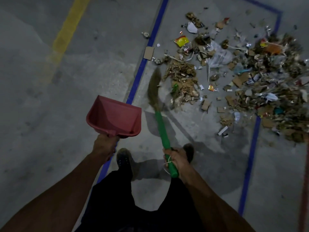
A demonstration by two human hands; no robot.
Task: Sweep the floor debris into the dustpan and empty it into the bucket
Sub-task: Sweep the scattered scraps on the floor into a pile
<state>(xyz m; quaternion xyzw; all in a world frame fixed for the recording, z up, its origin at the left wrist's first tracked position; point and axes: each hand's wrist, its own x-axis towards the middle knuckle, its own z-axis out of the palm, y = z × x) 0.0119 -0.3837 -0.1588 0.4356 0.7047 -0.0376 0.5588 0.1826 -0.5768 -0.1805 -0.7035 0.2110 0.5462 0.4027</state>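
My left hand grips the handle of a red dustpan, held above the floor with its mouth pointing away from me. My right hand grips the green handle of a broom. Its brown bristles are blurred and touch the near left edge of the debris. The debris is a wide scatter of cardboard scraps, wrappers, plastic and paper, spreading from the centre to the right edge of view. No bucket is in view.
Blue tape lines mark a rectangle on the grey concrete floor around the debris. A yellow stripe runs at the upper left. My two shoes stand just behind the broom. A reddish pole rises at the right edge.
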